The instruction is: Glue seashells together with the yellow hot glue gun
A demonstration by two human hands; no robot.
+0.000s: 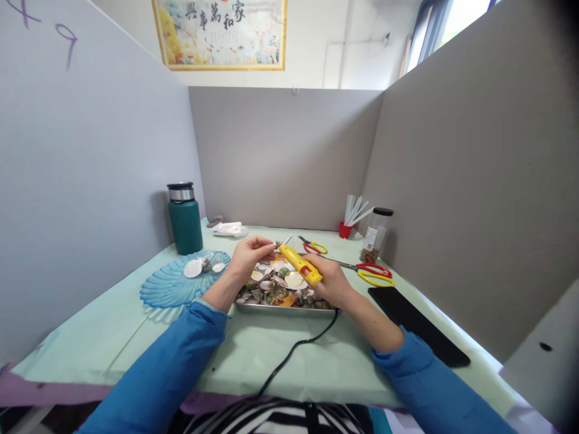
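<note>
My right hand (332, 280) is wrapped round a yellow hot glue gun (301, 265), its nozzle pointing up and left. The nozzle reaches the fingertips of my left hand (248, 259), which are pinched together on something too small to make out. Beneath both hands lies a metal tray (284, 310) filled with assorted seashells (294, 280) and some orange pieces. A black cord (296, 346) runs from near the tray's right corner toward my body. Left of my left hand sits a blue scalloped glass plate (156, 289) carrying white shells (193, 267) and a small dark cluster.
A green bottle (185, 226) stands back left, near a white plastic packet (230, 229). To the right are two pairs of scissors (375, 274), (315, 247), a black phone-like slab (418, 325), a jar (375, 238) and a red cup (345, 229) of white sticks. Grey partitions (284, 157) enclose the table.
</note>
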